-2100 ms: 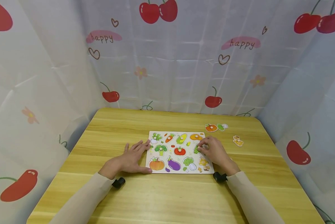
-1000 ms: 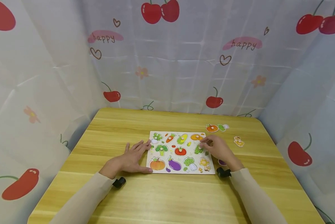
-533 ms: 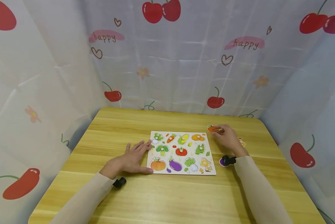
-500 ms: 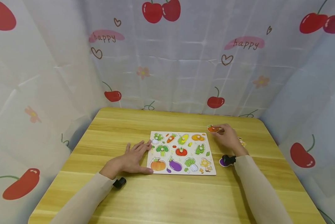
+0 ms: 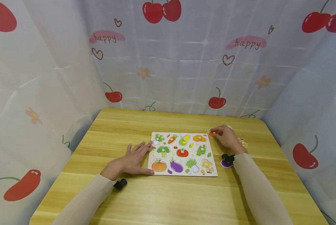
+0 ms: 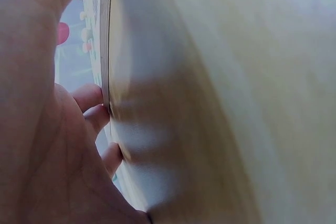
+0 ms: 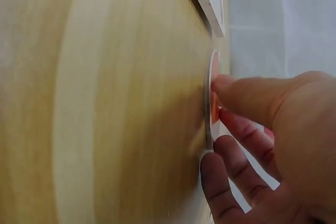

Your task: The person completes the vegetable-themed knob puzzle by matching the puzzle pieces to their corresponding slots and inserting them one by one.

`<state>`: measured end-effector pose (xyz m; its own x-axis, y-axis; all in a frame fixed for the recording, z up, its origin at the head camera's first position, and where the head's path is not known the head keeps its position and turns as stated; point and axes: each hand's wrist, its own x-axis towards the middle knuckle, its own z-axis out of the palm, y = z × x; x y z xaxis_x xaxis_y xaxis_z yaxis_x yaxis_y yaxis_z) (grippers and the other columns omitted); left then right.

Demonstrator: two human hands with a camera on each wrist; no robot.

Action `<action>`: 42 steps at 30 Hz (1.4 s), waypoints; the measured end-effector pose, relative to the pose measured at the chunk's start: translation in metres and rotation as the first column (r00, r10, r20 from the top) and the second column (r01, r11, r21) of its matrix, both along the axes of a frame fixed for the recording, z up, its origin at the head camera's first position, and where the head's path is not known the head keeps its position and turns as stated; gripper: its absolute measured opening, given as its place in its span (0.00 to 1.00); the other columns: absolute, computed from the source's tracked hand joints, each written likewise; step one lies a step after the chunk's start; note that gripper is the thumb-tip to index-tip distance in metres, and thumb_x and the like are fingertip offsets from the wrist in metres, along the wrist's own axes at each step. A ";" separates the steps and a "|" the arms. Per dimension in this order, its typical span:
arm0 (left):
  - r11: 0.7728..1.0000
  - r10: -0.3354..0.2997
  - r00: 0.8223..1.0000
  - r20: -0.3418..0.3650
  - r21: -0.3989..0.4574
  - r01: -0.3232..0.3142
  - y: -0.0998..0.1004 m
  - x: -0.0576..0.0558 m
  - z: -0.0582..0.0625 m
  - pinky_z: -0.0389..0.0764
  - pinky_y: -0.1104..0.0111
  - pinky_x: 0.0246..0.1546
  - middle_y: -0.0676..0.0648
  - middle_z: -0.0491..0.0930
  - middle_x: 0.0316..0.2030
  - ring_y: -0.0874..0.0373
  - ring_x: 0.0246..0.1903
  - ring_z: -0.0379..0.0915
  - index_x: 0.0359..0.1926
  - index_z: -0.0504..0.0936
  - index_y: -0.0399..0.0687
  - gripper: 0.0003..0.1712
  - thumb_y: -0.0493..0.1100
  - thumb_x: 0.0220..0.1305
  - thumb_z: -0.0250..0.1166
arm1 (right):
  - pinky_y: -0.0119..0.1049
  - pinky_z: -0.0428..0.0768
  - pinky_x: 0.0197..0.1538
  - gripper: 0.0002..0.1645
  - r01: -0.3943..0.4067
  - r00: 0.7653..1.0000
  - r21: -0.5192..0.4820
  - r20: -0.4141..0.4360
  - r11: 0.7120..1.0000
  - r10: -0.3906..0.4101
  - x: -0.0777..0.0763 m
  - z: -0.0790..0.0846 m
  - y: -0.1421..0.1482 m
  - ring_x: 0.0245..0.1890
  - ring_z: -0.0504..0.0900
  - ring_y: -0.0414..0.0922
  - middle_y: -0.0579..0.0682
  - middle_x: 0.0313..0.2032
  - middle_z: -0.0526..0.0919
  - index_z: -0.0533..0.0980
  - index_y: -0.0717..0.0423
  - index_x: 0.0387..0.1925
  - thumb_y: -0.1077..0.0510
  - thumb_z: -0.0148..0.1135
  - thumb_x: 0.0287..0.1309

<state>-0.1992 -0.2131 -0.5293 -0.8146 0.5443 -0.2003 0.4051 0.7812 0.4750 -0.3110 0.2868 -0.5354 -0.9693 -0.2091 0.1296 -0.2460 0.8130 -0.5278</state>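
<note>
A white puzzle board [image 5: 194,150] with vegetable pictures lies on the table. Knobbed pieces sit in its two far rows, among them a tomato piece [image 5: 182,152] and a green vegetable piece [image 5: 201,150]. The near row shows knobless pictures. My left hand [image 5: 131,160] rests spread along the board's left edge, thumb at the near corner. Beyond the far right corner, my right hand [image 5: 227,137] pinches the knob of a pumpkin piece [image 7: 215,61] between thumb and finger. The right wrist view shows that piece close over the wood; fingers hide part of it.
Right of the board lie an eggplant piece [image 5: 227,164], partly under the wrist camera, and a mushroom piece [image 5: 243,142]. A white-and-green piece [image 5: 229,127] is mostly hidden behind my right hand. A printed curtain [image 5: 173,78] stands along the table's back edge.
My right hand has left the green vegetable piece on the board, reached to the back right and pinched the pumpkin piece, which has shifted slightly nearer me. My left hand stays put.
</note>
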 end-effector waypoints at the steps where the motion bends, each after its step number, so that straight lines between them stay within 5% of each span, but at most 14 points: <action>1: 1.000 0.000 1.000 -0.001 -0.005 0.000 0.000 0.000 0.000 0.29 0.18 0.88 0.52 0.42 0.98 0.39 0.98 0.36 0.97 0.52 0.53 0.72 0.79 0.68 0.77 | 0.60 0.82 0.64 0.17 0.008 1.000 0.001 0.001 1.000 -0.008 0.001 0.000 0.000 0.55 0.85 0.62 0.67 0.58 0.88 0.90 0.62 0.65 0.61 0.70 0.83; 9: 1.000 -0.002 1.000 -0.004 0.015 0.002 0.001 0.001 0.001 0.28 0.17 0.86 0.49 0.44 0.98 0.36 0.97 0.36 0.97 0.51 0.51 0.72 0.77 0.69 0.78 | 0.45 0.81 0.53 0.12 0.076 0.996 -0.020 0.054 0.997 -0.074 0.009 0.005 -0.001 0.48 0.85 0.55 0.63 0.53 0.92 0.93 0.60 0.59 0.60 0.72 0.83; 21: 1.000 -0.004 1.000 -0.006 0.025 0.004 0.000 -0.001 0.001 0.28 0.16 0.86 0.49 0.44 0.98 0.36 0.97 0.36 0.96 0.51 0.49 0.72 0.77 0.70 0.78 | 0.44 0.81 0.52 0.12 0.098 0.995 -0.015 0.039 0.995 -0.097 0.013 0.005 0.002 0.46 0.86 0.53 0.63 0.54 0.93 0.93 0.61 0.59 0.62 0.71 0.83; 30: 1.000 -0.011 1.000 -0.001 0.009 0.011 0.001 0.000 0.006 0.30 0.16 0.86 0.48 0.42 0.98 0.36 0.97 0.36 0.96 0.54 0.50 0.71 0.77 0.69 0.78 | 0.66 0.83 0.71 0.12 0.109 0.994 -0.010 0.024 0.994 -0.109 0.017 0.003 0.005 0.56 0.85 0.61 0.65 0.55 0.87 0.93 0.62 0.57 0.61 0.72 0.83; 37: 1.000 -0.017 1.000 0.001 0.005 0.017 0.002 0.000 0.004 0.30 0.15 0.85 0.48 0.42 0.98 0.35 0.97 0.36 0.96 0.53 0.50 0.72 0.78 0.69 0.77 | 0.69 0.80 0.78 0.13 0.135 0.991 -0.051 0.023 0.990 -0.134 0.024 0.010 0.001 0.69 0.85 0.67 0.67 0.63 0.88 0.92 0.61 0.59 0.59 0.71 0.84; 42: 1.000 -0.019 1.000 -0.007 -0.001 0.019 0.002 0.000 0.003 0.30 0.14 0.85 0.47 0.42 0.98 0.34 0.97 0.36 0.96 0.53 0.50 0.71 0.78 0.70 0.77 | 0.69 0.82 0.75 0.14 0.157 0.988 -0.074 0.016 0.985 -0.156 0.030 0.016 -0.007 0.68 0.85 0.66 0.66 0.64 0.88 0.92 0.59 0.59 0.57 0.71 0.85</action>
